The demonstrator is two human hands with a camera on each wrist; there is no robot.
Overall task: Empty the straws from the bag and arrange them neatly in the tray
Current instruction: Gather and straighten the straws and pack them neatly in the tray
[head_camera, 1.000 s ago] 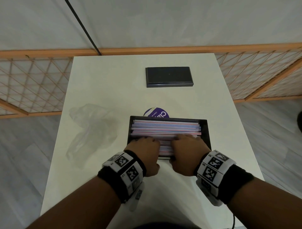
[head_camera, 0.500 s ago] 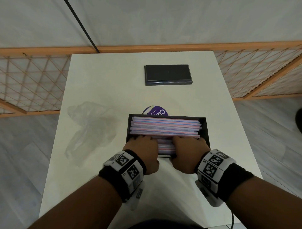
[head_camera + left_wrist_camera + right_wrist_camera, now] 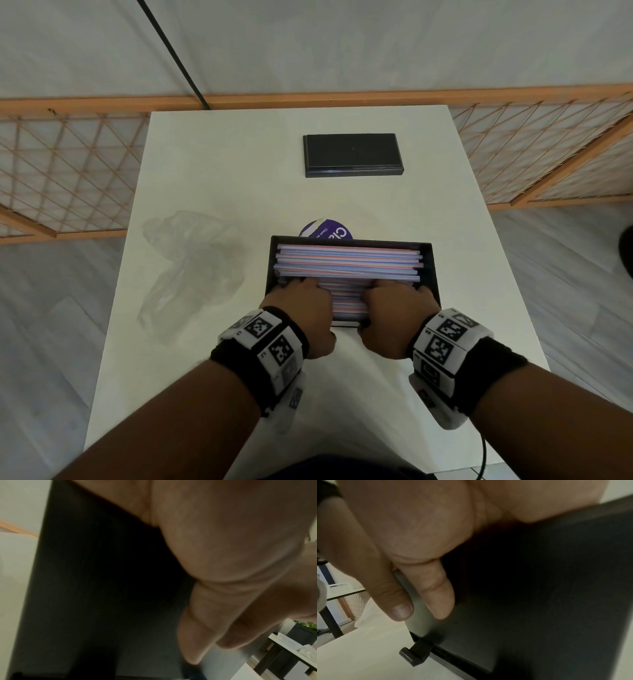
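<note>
A black tray [image 3: 433, 270] sits mid-table, filled with pink, blue and white straws [image 3: 347, 262] lying side by side along its length. My left hand [image 3: 301, 303] and right hand [image 3: 394, 305] hold the tray's near wall side by side. Their fingers curl over the wall onto the nearest straws. In the left wrist view the thumb [image 3: 197, 628] lies against the dark outer wall [image 3: 102, 588]. The right wrist view shows the right thumb [image 3: 436, 588] on the same wall [image 3: 547, 588]. The empty clear bag [image 3: 195, 260] lies crumpled left of the tray.
A black lid [image 3: 352, 155] rests at the far end of the white table [image 3: 239, 154]. A purple round label [image 3: 325, 230] peeks out behind the tray. A small black tab [image 3: 412, 654] juts from the tray's base. Wooden lattice fencing flanks the table.
Both hands stay on the tray's near wall with fingers on the straws. Only the head view has shifted slightly.
</note>
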